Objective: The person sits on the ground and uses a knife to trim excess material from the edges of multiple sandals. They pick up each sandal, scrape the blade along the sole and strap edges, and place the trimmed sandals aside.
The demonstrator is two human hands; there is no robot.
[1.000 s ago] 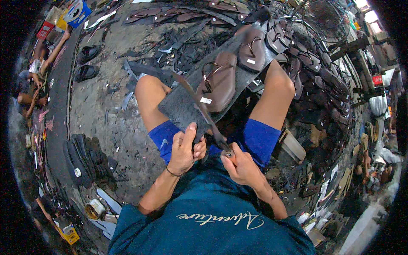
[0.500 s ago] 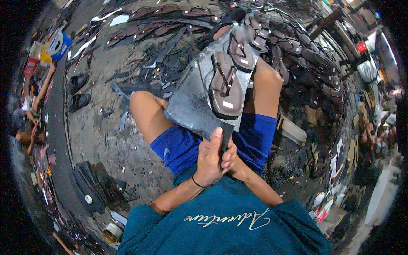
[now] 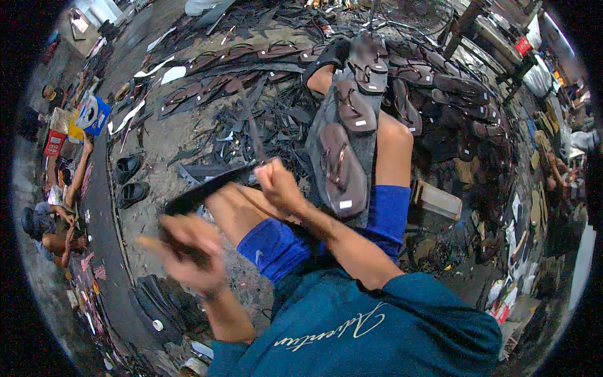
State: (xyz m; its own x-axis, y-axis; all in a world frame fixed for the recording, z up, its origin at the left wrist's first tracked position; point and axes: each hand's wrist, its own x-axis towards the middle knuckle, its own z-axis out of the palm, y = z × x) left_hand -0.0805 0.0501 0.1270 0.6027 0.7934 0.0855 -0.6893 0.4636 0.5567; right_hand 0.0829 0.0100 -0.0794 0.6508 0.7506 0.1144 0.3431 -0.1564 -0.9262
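Observation:
My left hand [image 3: 195,251] is smeared by motion, left of my knees, with a finger or thumb sticking out sideways. Its upper edge meets the end of a flat black sheet [image 3: 210,188], seen nearly edge-on; whether it grips the sheet is unclear. My right hand [image 3: 279,185] is closed in a fist at the sheet's other end. From that fist a long thin dark strip [image 3: 253,129], blurred, runs up and away; its kind does not show. Beside my right knee, a brown thong sandal [image 3: 342,166] and another sandal [image 3: 356,107] lie on a dark slab [image 3: 319,160].
Rows of brown sandals [image 3: 461,88] spread at the far right and far side. Black scraps [image 3: 245,119] litter the floor ahead. Black shoes [image 3: 130,169] stand at left, with stacked black sheets [image 3: 157,301] nearer me. A pale block [image 3: 440,201] lies right. Another person [image 3: 53,226] sits far left.
My hands were together over my lap with a grey-black sheet spread before them. They are now apart and farther left, the sheet turned edge-on. More of the sandals' slab shows.

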